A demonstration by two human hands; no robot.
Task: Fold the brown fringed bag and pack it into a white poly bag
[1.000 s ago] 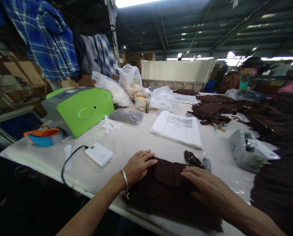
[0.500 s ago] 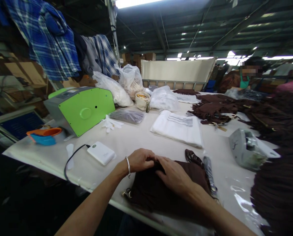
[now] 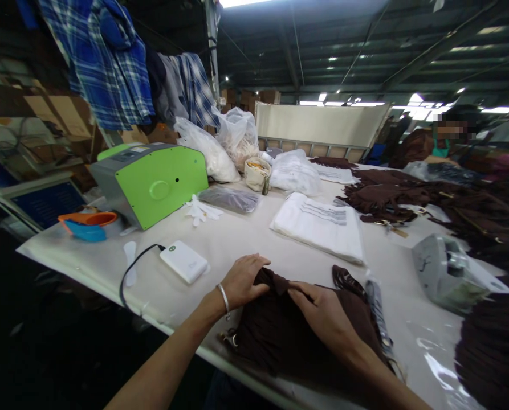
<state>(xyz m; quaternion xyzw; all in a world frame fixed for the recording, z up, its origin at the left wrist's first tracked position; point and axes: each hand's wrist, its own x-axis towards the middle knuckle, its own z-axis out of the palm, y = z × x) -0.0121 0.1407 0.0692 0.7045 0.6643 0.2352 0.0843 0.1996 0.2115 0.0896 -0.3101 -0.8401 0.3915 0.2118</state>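
Observation:
A dark brown fabric bag (image 3: pixel 280 336) lies on the table in front of me, with a metal clasp (image 3: pixel 229 340) at its left corner. My left hand (image 3: pixel 243 285), with a silver bangle at the wrist, grips the far left edge of the bag between thumb and fingers. Just to its right, my right hand (image 3: pixel 325 316) pinches a raised fold of the same edge. A brown strap loop (image 3: pixel 343 278) and a plastic-wrapped strap (image 3: pixel 377 310) lie along the bag's right side.
Beyond the bag lies a stack of white printed plastic bags (image 3: pixel 318 225). At left are a white power bank (image 3: pixel 183 262) and a green machine (image 3: pixel 164 185). A grey tape dispenser (image 3: pixel 446 273) and brown fringed bags (image 3: pixel 382 193) occupy the right. A person (image 3: pixel 446 136) is behind.
My hands have moved a little apart along the bag's edge, and a fold of brown fabric now stands up between them. The view has shifted slightly to the left.

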